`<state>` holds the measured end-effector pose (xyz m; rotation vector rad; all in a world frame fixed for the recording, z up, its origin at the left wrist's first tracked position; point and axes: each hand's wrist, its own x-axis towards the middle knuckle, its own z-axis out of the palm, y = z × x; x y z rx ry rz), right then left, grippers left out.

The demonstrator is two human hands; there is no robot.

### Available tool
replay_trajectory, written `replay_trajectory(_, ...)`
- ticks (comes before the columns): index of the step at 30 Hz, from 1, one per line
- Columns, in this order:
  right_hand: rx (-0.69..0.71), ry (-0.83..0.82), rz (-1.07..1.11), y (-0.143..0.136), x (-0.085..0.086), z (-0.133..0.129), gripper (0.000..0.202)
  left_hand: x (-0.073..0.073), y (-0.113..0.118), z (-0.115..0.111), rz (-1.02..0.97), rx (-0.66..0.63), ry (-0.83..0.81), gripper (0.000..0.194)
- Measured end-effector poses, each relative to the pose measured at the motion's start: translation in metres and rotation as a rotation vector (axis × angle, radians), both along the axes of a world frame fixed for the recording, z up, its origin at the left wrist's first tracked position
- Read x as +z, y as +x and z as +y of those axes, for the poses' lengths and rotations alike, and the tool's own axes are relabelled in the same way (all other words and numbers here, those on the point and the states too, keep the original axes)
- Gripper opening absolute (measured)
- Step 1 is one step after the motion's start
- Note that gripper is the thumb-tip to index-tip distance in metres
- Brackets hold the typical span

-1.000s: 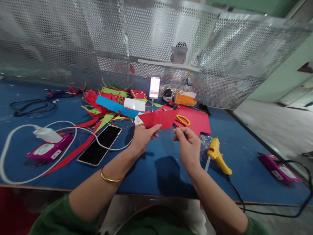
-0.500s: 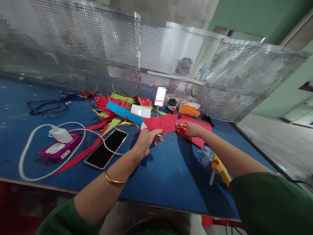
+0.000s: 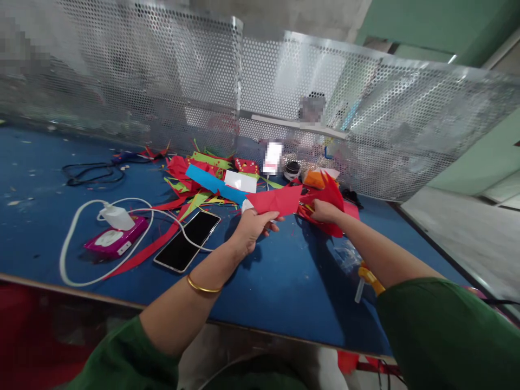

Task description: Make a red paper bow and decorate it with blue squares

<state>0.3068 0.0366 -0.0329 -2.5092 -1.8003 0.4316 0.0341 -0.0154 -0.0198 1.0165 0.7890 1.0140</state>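
Note:
My left hand point(image 3: 255, 225) grips a red paper piece point(image 3: 280, 200) between thumb and fingers, with a bit of white paper under it. To the right, my right hand point(image 3: 323, 210) is closed around yellow-handled scissors point(image 3: 307, 207), mostly hidden by the fingers. Folded red paper point(image 3: 331, 192) stands up behind and around the right hand. A blue paper strip point(image 3: 207, 181) runs from the scrap pile toward the left hand, and a white card point(image 3: 240, 181) lies beside it.
A black phone point(image 3: 187, 241), a magenta device point(image 3: 116, 236) and a looping white cable point(image 3: 65, 241) lie at left. Scraps, a lit phone point(image 3: 272, 157) and a dark jar point(image 3: 291, 170) stand near the perforated screen point(image 3: 195, 70). A yellow glue gun point(image 3: 371, 277) lies near the right forearm. A person is behind the screen.
The red paper by my right hand has lifted and folded upward. The whole view has shifted slightly, with the table's things appearing further right. My left hand keeps its hold.

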Motion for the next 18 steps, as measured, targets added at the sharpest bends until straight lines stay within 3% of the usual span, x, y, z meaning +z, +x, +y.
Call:
replay_trajectory(6,-0.110,0.151,0.378,0.012,0.008,-0.021,0.037,-0.002,0.000,0.000,0.002,-0.019,-0.002,0.014)
replay_trajectory(11,-0.235,0.178,0.788,0.024,0.020,-0.046,0.038,0.001,0.001,-0.001,-0.002,-0.032,-0.002,0.021)
replay_trajectory(18,-0.313,0.250,1.245,0.057,0.032,-0.059,0.038,-0.001,0.002,0.002,0.015,-0.026,-0.017,0.013)
